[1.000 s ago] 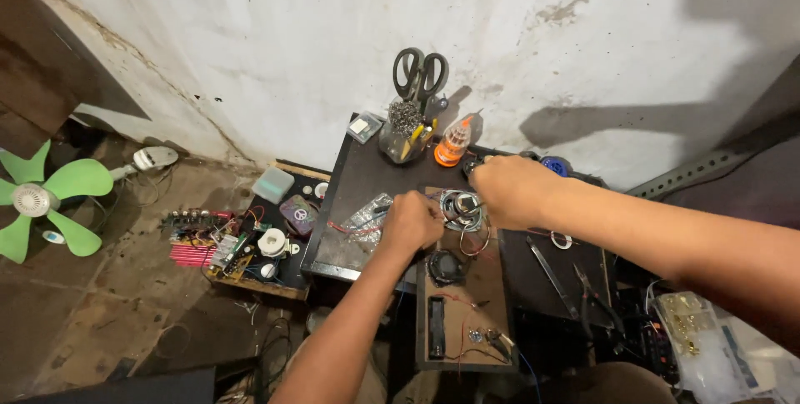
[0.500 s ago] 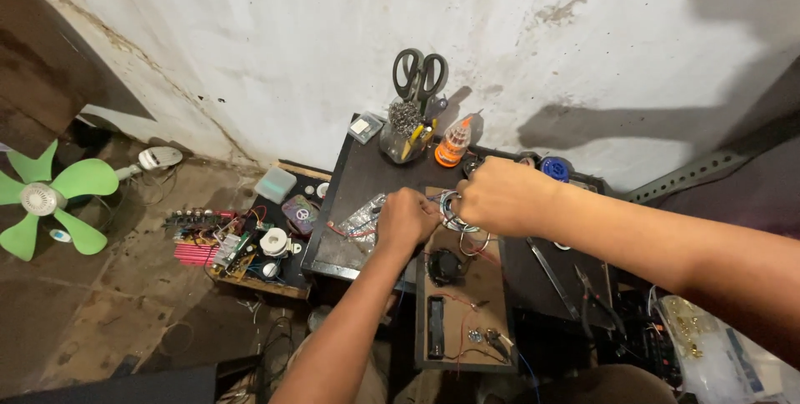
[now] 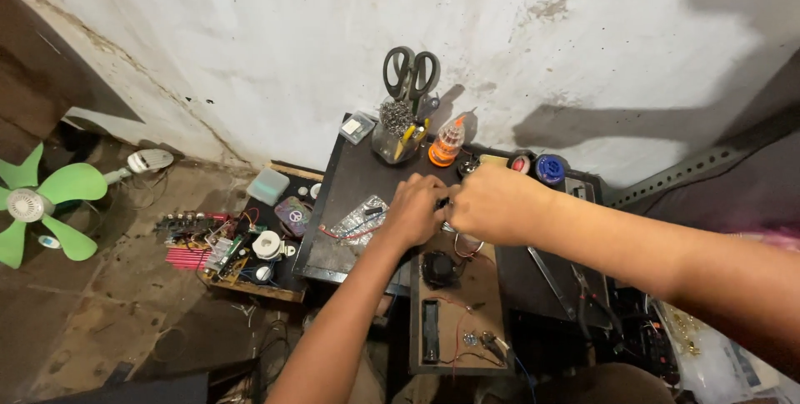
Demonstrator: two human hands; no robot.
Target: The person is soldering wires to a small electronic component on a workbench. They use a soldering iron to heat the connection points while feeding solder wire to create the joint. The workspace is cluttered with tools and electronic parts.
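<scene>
My left hand [image 3: 414, 210] and my right hand [image 3: 490, 204] meet fingertip to fingertip above a small black table [image 3: 342, 187]. Both have their fingers curled on a small bundle of thin wires [image 3: 467, 245], whose red and white loop hangs just below the right hand. What the fingertips pinch is mostly hidden by the hands. A clear plastic bag of small parts [image 3: 358, 220] lies just left of my left hand. Below the hands, a brown board [image 3: 483, 287] carries a round black part [image 3: 437, 269] and a black battery holder [image 3: 429, 329].
A clear jar [image 3: 390, 141] holding black-handled scissors [image 3: 408, 75] and an orange-capped bottle [image 3: 446, 142] stand at the table's back, by blue [image 3: 550, 169] and red [image 3: 521, 164] spools. Pliers [image 3: 583, 287] lie right. A tray of electronic parts [image 3: 242, 245] and a green fan [image 3: 33, 204] sit left.
My right hand has moved left until it meets my left hand over the table. The left hand has shifted slightly up and right; the wire coil between them is now covered.
</scene>
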